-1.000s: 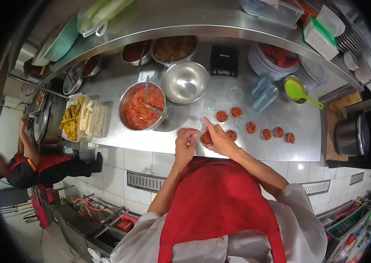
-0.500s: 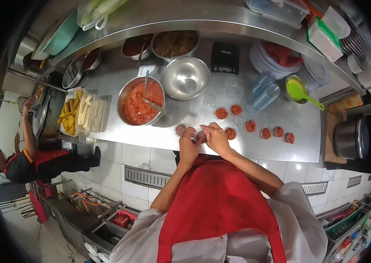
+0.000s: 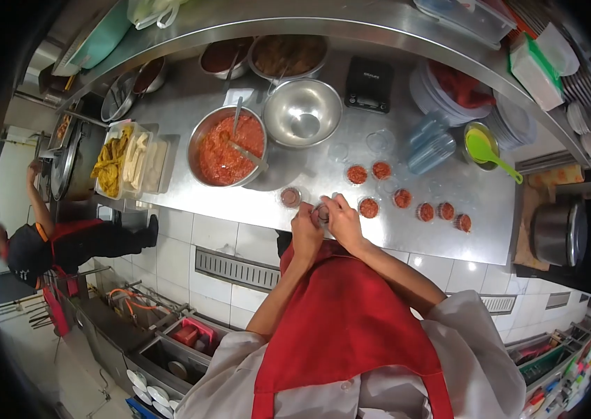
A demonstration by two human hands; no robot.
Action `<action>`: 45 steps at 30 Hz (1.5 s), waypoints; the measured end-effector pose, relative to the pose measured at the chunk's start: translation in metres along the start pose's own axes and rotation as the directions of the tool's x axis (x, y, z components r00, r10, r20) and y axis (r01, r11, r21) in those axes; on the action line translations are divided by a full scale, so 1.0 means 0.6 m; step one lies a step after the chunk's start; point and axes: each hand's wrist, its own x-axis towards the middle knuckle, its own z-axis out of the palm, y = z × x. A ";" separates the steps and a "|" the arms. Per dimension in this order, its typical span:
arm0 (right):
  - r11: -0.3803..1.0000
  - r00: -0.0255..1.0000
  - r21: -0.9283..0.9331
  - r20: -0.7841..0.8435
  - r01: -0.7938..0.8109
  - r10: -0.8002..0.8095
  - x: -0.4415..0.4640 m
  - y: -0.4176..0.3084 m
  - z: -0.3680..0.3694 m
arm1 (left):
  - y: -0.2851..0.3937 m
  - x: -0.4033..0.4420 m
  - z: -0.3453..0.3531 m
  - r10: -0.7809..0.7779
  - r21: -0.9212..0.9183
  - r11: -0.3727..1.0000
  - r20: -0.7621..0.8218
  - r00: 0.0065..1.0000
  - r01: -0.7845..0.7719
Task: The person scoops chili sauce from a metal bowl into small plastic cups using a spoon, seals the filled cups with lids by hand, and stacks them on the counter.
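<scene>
Close to the counter's front edge, a small clear sauce cup (image 3: pixel 320 216) with dark contents is pinched between both hands. My left hand (image 3: pixel 306 229) closes round its left side. From the right, my right hand (image 3: pixel 342 221) presses fingers and thumb at its rim; whether a lid is on it is hard to see. Another small cup (image 3: pixel 290 197), brownish inside, stands just left of my left hand. To the right of my right hand sits a cup of chunky red sauce (image 3: pixel 369 207), with several similar ones beyond it.
A steel bowl of red sauce (image 3: pixel 220 159) holds two utensils, beside an empty steel bowl (image 3: pixel 302 114). Stacked clear cups (image 3: pixel 429 145), a black scale (image 3: pixel 369 84) and a green ladle (image 3: pixel 485 149) lie farther right. A shelf (image 3: pixel 351 29) overhangs the counter. A co-worker (image 3: pixel 51 237) stands left.
My left hand has drawn away from the brownish cup at left, which now shows fully. Both hands stay on the held cup. The whole view has shifted slightly.
</scene>
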 end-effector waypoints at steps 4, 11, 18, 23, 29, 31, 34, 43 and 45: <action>0.997 1.000 -0.079 0.019 0.019 -0.017 0.006 -0.014 -0.010 | 0.005 -0.007 -0.008 -0.061 -0.078 0.995 -0.001 0.998 0.061; 0.997 0.996 0.064 0.065 0.050 -0.054 0.095 -0.116 0.004 | -0.032 0.065 -0.110 -0.027 -0.126 0.992 -0.179 0.984 0.005; 0.995 0.996 0.060 0.057 -0.079 0.075 0.119 -0.118 -0.013 | -0.061 0.108 -0.123 -0.214 -0.375 0.899 0.070 0.974 0.225; 0.937 0.975 -0.276 -0.120 -0.215 0.188 -0.005 -0.053 -0.168 | -0.006 0.099 -0.127 0.246 0.184 0.962 -0.269 0.931 -0.201; 0.793 0.945 -0.519 -0.108 -0.319 0.309 -0.046 -0.003 -0.156 | 0.024 0.078 0.054 -0.001 -0.479 0.866 0.286 0.958 0.143; 0.815 0.939 -0.475 -0.079 -0.330 0.334 -0.045 -0.001 -0.157 | -0.001 0.079 0.107 -0.029 -0.361 0.922 0.305 0.952 0.143; 0.867 0.955 -0.412 -0.030 -0.280 0.294 -0.056 0.004 -0.171 | 0.001 0.074 0.117 -0.027 -0.280 0.949 0.380 0.924 0.144; 0.997 0.947 -0.072 0.319 -0.006 0.028 -0.093 0.020 -0.226 | 0.043 0.050 0.029 0.007 -0.527 0.544 0.781 0.625 0.653; 0.998 0.948 0.003 0.315 0.057 -0.055 -0.078 0.044 -0.206 | 0.014 0.036 0.033 0.092 -0.535 0.768 0.636 0.766 0.351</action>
